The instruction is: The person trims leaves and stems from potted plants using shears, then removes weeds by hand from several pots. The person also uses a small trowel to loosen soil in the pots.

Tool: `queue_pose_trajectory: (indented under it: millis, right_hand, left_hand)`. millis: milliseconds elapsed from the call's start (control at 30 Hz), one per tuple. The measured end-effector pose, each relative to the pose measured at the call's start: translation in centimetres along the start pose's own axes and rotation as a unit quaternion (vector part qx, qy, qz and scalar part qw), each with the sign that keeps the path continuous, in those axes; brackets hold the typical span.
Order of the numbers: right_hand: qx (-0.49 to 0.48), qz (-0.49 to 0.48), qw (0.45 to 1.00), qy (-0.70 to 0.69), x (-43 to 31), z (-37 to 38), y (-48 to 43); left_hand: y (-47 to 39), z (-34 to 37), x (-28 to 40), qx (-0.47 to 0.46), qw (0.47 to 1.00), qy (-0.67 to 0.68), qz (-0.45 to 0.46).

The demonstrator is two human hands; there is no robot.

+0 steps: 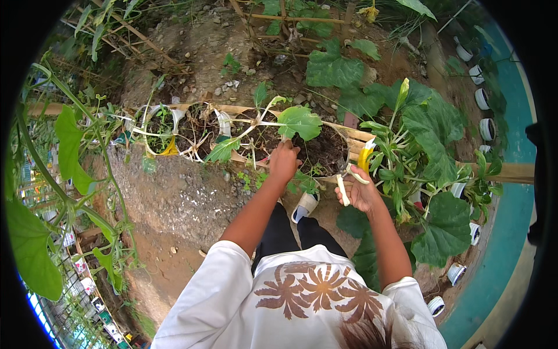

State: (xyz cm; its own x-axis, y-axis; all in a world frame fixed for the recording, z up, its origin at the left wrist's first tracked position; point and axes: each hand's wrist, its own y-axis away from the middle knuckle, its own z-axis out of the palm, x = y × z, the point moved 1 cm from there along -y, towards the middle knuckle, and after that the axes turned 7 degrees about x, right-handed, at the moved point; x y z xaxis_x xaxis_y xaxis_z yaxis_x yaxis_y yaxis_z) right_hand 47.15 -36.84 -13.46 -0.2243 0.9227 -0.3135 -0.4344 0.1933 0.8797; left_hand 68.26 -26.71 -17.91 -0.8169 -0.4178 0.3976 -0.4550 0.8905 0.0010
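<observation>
My left hand (pixel 284 162) reaches over the front edge of a raised planting row, its fingertips closed around a pale leaf stalk or stem below a broad green leaf (pixel 300 122). The leafy plant's pale stems (pixel 256 124) spread to the left. To the right, my right hand (pixel 359 192) holds pruning shears with cream handles (pixel 343 190), the handles apart. Their blades point up-left over the rim of a round planter of dark soil (pixel 327 150) and are hard to make out.
Large-leaved plants (pixel 429 131) crowd the right side. Bamboo slats (pixel 357 135) border the planters. A climbing vine (pixel 65 192) hangs at the left. White pots (pixel 487 129) line a teal strip at the far right. Stony ground (pixel 174 205) lies before the row.
</observation>
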Motion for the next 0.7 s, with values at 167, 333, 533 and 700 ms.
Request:
queue_pose_trajectory:
  millis: [167, 333, 533, 700]
  right_hand:
    - [-0.053, -0.005, 0.999, 0.003, 0.7, -0.6, 1.8]
    - [-0.008, -0.010, 0.999, 0.046, 1.2, -0.7, 1.9]
    - [-0.060, -0.013, 0.997, 0.049, 0.2, 0.4, 0.0]
    - [-0.021, -0.042, 0.994, 0.096, -0.7, 0.4, 2.4]
  left_hand:
    - [-1.3, 0.8, -0.5, -0.076, 0.990, 0.051, -0.104]
    - [-1.5, 1.1, -0.2, -0.021, 0.979, 0.174, -0.105]
    - [-0.4, -0.1, 0.3, -0.064, 0.965, 0.253, -0.017]
    - [1.0, -0.7, 0.3, -0.151, 0.841, 0.493, -0.166]
